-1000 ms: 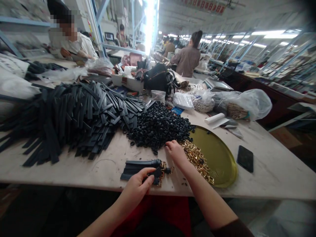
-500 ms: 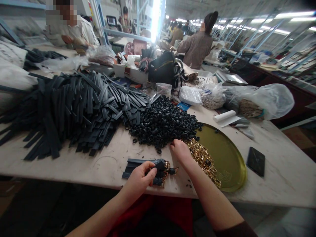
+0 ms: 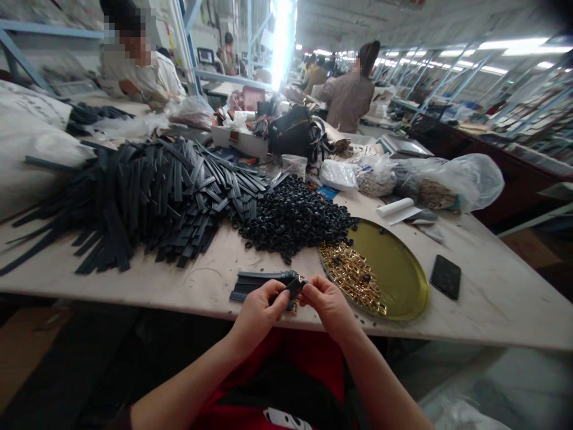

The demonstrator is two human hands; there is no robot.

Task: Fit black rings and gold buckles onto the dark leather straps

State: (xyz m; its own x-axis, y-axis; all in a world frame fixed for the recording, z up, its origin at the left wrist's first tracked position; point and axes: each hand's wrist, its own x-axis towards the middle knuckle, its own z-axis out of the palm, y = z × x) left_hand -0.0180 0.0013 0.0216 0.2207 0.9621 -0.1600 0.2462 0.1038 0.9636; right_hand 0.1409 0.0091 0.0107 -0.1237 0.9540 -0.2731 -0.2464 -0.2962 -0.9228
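Observation:
My left hand (image 3: 264, 307) pinches a short black strap (image 3: 292, 286) between thumb and fingers, above the table's front edge. Against the strap's right end, my right hand (image 3: 329, 304) closes its fingertips on a small black loop (image 3: 305, 285); whether the strap runs through it is hidden. Under and behind my left hand lie several dark straps (image 3: 250, 286) with gold buckles at their right ends. A heap of small black loops (image 3: 299, 218) rises beyond my hands. Gold buckles (image 3: 353, 278) are piled in the left part of a round gold-green tray (image 3: 398, 257).
A large heap of long black straps (image 3: 170, 197) covers the table's left side. At the right lies a black phone (image 3: 446, 276). Farther back stand a black bag (image 3: 290, 132) and plastic-wrapped bundles (image 3: 447, 182). Two people (image 3: 138, 77) (image 3: 349, 95) are beyond the table.
My right hand has come from the edge of the loop heap back to the strap end, now with a small black loop. My left hand still holds the strap. The view has shifted slightly.

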